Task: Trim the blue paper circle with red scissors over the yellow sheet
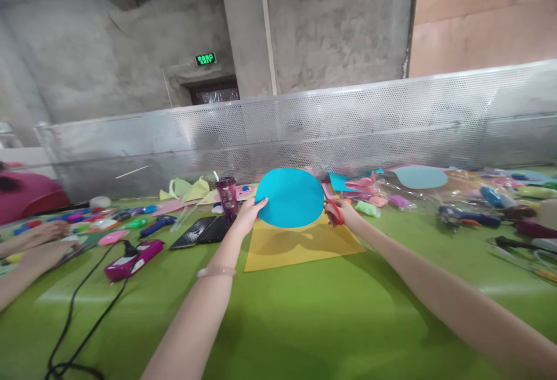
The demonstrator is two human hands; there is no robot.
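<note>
A blue oval sheet (289, 197), smooth-edged like cut paper or foam, is held up in front of me. My left hand (250, 213) pinches its left edge, thumb on the near face. At its right edge my right hand (342, 213) is closed around red-handled scissors (335, 212); their blades point up beside the sheet, and I cannot tell whether they touch it. Below the blue sheet, a yellow sheet (300, 249) lies flat on the green table (278, 316), with a shadow across it.
A purple cup with a straw (227, 197) and a dark phone (194, 232) stand left of the yellow sheet. Further left are a magenta power strip (134, 260) with a black cable and another person's hands (39, 241). Glue guns (467, 216) and clay packets lie right.
</note>
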